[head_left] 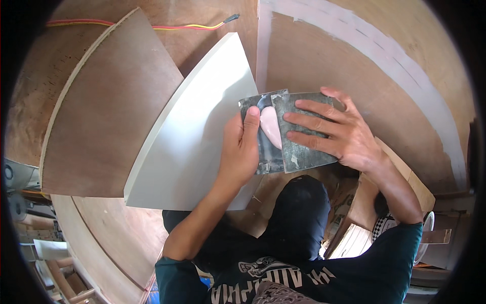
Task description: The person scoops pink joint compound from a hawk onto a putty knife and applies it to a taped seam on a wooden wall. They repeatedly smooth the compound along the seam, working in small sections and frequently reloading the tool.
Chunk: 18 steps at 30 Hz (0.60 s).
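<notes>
My left hand (240,148) grips a dark, flat putty plate (265,166), its thumb pressed on the near face beside a smooth lump of pale pink putty (271,126). Overlapping the right part of that plate is a second piece, a dark grey, scuffed spreader (306,156). My right hand (351,138) holds it, with several fingers stretched across its upper face and the thumb hidden. The spreader's left edge touches or lies right against the putty. Both pieces are above my knees, in front of the white panel's right edge.
A white, curved-edge panel (177,147) leans at left, overlapping a brown wooden panel (109,116). A red and yellow cable (187,27) runs above them. Plywood at right carries a pale filler band (385,43). A wooden box (368,197) stands by my right forearm.
</notes>
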Each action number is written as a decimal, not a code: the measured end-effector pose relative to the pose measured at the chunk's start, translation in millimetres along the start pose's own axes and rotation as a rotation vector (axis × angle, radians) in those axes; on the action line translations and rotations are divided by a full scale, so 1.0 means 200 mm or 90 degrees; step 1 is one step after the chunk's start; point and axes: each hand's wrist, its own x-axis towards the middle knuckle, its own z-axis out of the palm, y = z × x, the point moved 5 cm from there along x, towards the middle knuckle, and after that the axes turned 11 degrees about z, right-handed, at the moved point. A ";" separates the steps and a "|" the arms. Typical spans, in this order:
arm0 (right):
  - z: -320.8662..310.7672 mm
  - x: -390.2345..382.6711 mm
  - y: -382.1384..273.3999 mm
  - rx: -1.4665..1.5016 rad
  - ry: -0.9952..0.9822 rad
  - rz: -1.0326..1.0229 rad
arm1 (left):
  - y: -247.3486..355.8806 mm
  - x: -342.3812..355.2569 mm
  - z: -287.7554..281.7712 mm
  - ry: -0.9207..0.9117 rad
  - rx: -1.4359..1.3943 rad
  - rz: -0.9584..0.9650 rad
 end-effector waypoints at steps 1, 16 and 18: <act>0.00 0.01 0.00 0.008 -0.006 0.003 | 0.00 0.00 0.00 -0.011 0.021 -0.009; -0.24 0.04 0.27 0.105 0.105 0.135 | 0.26 0.16 0.01 0.131 -0.018 0.106; -0.22 -0.02 0.28 0.371 0.233 0.254 | 0.14 0.21 0.11 0.236 -0.278 0.048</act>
